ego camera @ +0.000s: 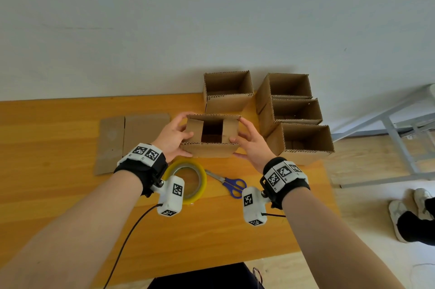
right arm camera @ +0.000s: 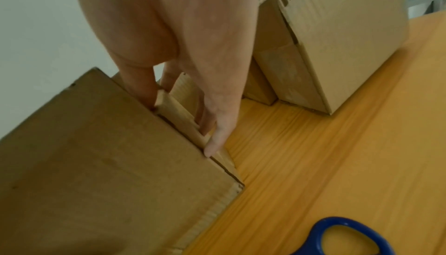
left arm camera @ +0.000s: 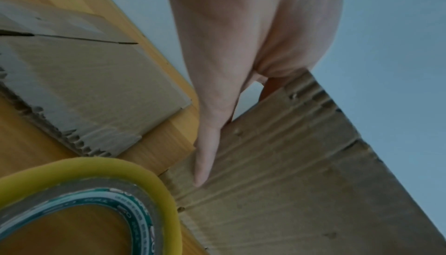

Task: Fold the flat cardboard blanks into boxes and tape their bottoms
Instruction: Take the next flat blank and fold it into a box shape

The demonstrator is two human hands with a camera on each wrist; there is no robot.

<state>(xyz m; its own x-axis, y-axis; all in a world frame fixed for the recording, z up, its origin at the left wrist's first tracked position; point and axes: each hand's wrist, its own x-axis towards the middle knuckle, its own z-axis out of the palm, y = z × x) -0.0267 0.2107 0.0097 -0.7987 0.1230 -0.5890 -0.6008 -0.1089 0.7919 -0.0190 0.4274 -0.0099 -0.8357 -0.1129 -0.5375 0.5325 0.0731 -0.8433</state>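
Note:
A half-folded cardboard box [ego camera: 211, 150] is held just above the wooden table [ego camera: 70, 194], open end facing me, its two small side flaps folded inward. My left hand [ego camera: 181, 127] grips its left end, thumb on the left flap. My right hand [ego camera: 244, 133] grips the right end, thumb on the right flap. The left wrist view shows the left hand [left arm camera: 229, 49] against the box wall [left arm camera: 289, 182]; the right wrist view shows right fingers [right arm camera: 212, 135] along the box [right arm camera: 108, 163] edge. A flat blank [ego camera: 131, 140] lies to the left.
A yellow tape roll [ego camera: 202, 178] and blue-handled scissors [ego camera: 231, 184] lie just in front of the box. Several finished open boxes [ego camera: 303, 145] stand at the back and right. Off the table's right edge are a metal frame [ego camera: 395, 138] and a person's feet [ego camera: 409, 213].

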